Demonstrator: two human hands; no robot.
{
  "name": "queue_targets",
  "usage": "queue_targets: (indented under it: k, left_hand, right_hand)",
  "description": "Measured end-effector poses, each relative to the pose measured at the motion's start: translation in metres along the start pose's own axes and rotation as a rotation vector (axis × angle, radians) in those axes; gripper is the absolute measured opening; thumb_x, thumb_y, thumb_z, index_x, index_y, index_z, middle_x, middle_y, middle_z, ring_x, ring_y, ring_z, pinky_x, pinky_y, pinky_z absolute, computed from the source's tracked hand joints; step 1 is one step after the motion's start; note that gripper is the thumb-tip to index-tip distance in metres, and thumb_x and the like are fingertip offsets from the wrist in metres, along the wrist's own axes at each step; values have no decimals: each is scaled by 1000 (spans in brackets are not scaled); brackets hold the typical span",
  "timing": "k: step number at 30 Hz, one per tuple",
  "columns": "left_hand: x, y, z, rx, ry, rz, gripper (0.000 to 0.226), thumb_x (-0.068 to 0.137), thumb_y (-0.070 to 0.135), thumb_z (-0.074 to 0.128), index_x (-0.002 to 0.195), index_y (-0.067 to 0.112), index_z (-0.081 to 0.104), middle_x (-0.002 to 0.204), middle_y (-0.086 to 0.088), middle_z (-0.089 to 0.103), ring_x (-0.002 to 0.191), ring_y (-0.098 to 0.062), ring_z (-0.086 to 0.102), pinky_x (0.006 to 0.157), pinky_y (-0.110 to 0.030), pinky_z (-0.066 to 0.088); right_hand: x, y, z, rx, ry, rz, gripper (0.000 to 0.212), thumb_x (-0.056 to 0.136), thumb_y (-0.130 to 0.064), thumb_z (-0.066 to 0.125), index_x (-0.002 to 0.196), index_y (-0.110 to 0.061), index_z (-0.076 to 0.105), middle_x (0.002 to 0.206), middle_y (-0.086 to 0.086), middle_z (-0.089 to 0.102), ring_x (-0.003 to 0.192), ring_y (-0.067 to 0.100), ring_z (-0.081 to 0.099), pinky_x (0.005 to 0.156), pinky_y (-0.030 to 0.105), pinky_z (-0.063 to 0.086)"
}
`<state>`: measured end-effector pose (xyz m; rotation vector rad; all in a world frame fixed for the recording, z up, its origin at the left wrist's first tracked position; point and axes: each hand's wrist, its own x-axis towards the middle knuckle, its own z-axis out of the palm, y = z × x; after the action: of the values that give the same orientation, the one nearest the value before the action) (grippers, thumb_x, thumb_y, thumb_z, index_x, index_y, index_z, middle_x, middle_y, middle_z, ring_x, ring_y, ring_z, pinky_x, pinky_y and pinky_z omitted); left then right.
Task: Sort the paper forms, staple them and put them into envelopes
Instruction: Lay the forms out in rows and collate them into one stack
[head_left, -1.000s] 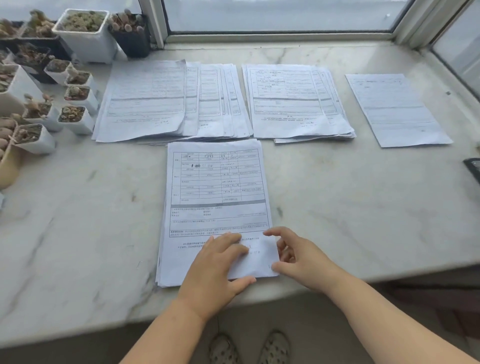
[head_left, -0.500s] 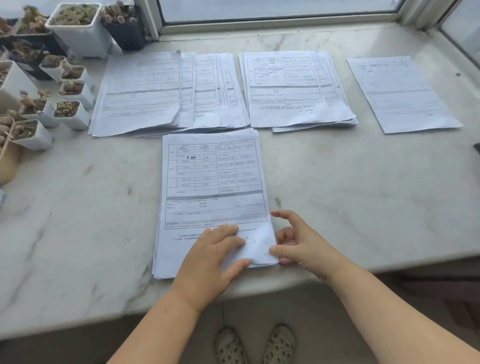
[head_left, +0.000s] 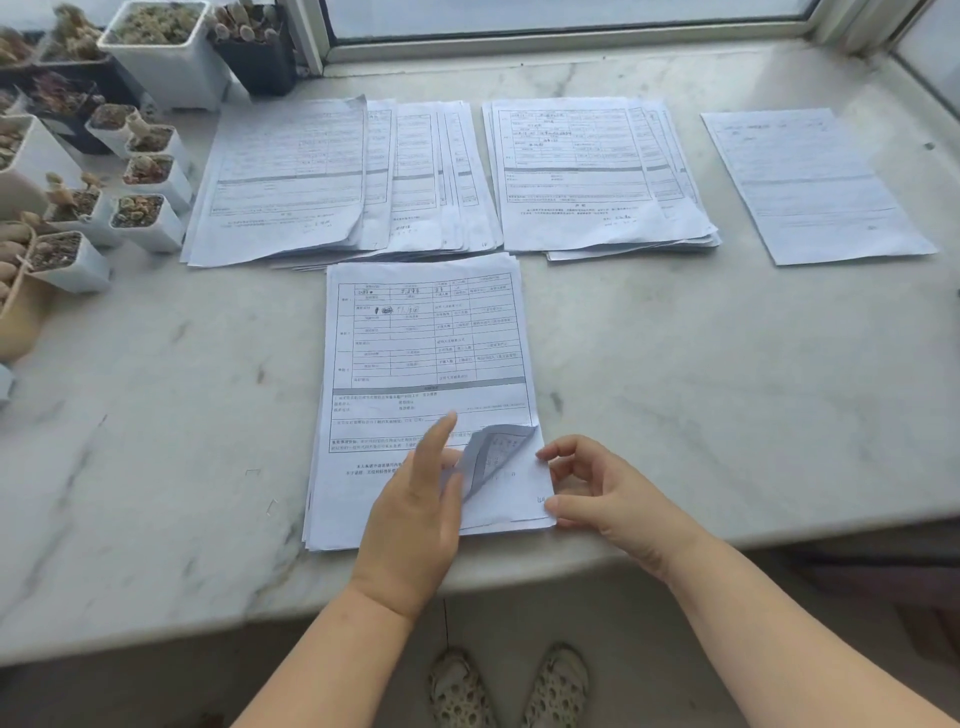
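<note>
Unsorted stack of forms (head_left: 426, 364) at the marble sill's (head_left: 156, 441) near edge. Left hand (head_left: 415, 499), thumb and fingers, pinches the top sheet's curled corner (head_left: 496, 452); right hand (head_left: 597, 493), loosely curled and holding nothing, touches the stack's right margin. Risk: thin, limp sheets cling, so two may lift together; smooth stone lets the stack slide.

Form stack (head_left: 415, 353), corner curled up

White forms (head_left: 426, 364), grey-veined marble sill (head_left: 156, 441)
</note>
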<state>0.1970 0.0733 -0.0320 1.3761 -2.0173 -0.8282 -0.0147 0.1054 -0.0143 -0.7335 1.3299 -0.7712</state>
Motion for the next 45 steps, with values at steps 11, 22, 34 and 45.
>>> queue_targets:
  k: [11,22,34,45]
  left_hand:
    - [0,-9,3,69,-87,154,29,78,47,63,94,24,68,96,12,61,93,4,44,93,-42,43]
    - [-1,5,2,-99,35,-39,64,87,14,49,138,47,30,118,11,59,99,-4,55,81,-14,45]
    - [3,-5,-3,51,-181,60,38,70,57,63,94,29,71,81,16,55,86,-2,41,99,-50,41]
    - [4,5,-13,-93,-145,-57,36,84,46,49,120,45,46,111,39,53,103,-2,53,105,-38,41]
  right_hand:
    - [7,0,9,-42,117,-25,37,81,8,65,107,-18,57,76,5,56,67,21,53,66,37,45]
    - [0,-4,4,-54,19,20,40,70,-16,70,110,-20,64,80,-8,58,73,11,59,71,25,52]
    - [9,2,19,-171,209,-69,47,80,-1,72,114,-32,60,71,3,52,59,13,51,60,31,47]
    - [5,2,11,-142,121,-41,42,81,9,63,108,-23,64,77,2,51,56,12,50,62,25,47]
